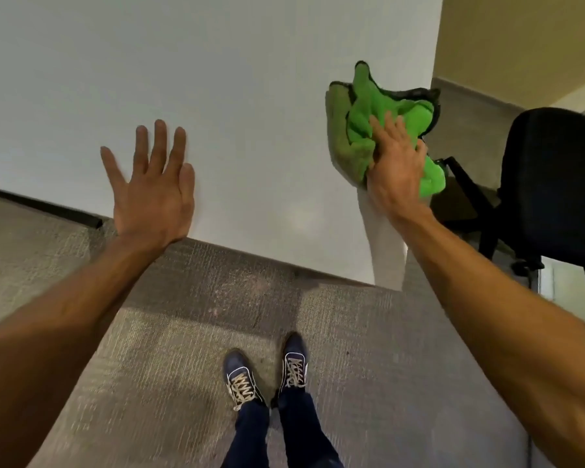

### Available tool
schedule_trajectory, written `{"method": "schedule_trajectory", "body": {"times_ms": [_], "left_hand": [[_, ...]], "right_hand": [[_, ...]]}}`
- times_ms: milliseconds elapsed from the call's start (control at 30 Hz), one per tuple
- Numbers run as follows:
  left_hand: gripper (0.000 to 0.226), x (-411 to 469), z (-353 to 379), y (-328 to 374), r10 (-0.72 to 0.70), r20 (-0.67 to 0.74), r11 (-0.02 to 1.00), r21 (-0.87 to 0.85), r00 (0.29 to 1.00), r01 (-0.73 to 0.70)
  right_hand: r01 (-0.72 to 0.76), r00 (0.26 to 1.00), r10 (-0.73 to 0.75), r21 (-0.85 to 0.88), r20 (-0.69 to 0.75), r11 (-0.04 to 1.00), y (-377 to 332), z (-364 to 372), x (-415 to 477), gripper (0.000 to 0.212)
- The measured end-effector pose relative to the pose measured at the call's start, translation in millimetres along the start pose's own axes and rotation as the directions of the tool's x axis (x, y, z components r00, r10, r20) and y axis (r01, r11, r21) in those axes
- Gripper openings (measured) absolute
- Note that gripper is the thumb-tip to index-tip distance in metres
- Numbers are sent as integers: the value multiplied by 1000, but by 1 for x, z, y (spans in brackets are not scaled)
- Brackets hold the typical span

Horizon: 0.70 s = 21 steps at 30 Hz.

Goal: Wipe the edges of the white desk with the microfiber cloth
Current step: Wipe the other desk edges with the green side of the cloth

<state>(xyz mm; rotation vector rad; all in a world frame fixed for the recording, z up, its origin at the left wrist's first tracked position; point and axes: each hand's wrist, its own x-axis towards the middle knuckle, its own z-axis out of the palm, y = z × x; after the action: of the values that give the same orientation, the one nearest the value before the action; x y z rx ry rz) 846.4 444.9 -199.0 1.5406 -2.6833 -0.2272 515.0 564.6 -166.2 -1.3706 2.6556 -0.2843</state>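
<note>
The white desk [217,96] fills the upper part of the head view, its near edge running from lower left to the right corner. A bright green microfiber cloth [368,109] lies bunched over the desk's right edge near the corner. My right hand [394,163] holds the cloth there, fingers on top and thumb curled round its outer side. My left hand [152,184] is spread flat with straight fingers over the desk top, close to the near edge, holding nothing.
A black office chair [547,184] stands right of the desk corner. A white desk leg [387,251] drops below the corner. Grey carpet [149,349] covers the floor, with my dark blue shoes [267,373] just behind the near edge.
</note>
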Motion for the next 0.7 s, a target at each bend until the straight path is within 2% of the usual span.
{"method": "schedule_trajectory", "body": {"times_ms": [67,100,200,267,333,400,467,567,700], "left_hand": [[56,0,1,1,2,4,1000,-3,1000,-2],[56,-1,2,1,0,0,1000,-3,1000,0],[57,-2,1,1,1,-9,1000,14,1000,-1],[59,-2,1,1,9,-9,1000,9,1000,-9],[59,-1,2,0,14,-12,1000,-2,1000,-14],[59,0,3,0,9,-6,1000,-15,1000,-9],[59,1,3,1,4,7,1000,-25,1000,-4],[57,1,2,3,0,25,1000,-24,1000,1],[56,2,0,3,-24,44,999,-20,999,25]], "right_hand": [[-125,992,126,16,-32,992,-28,8,8,51],[-116,993,116,13,-28,993,-46,14,4,51],[148,989,-148,-38,18,988,-94,34,-38,52],[350,936,-348,-32,54,936,-108,41,-76,50],[465,883,-463,-19,74,885,-103,40,-111,54],[525,848,-515,-72,123,848,-82,38,-135,69],[571,820,-556,-121,134,812,-59,36,-141,71],[570,821,-562,-91,99,817,-48,31,-139,58],[581,813,-581,2,-50,814,-48,29,-133,41]]}}
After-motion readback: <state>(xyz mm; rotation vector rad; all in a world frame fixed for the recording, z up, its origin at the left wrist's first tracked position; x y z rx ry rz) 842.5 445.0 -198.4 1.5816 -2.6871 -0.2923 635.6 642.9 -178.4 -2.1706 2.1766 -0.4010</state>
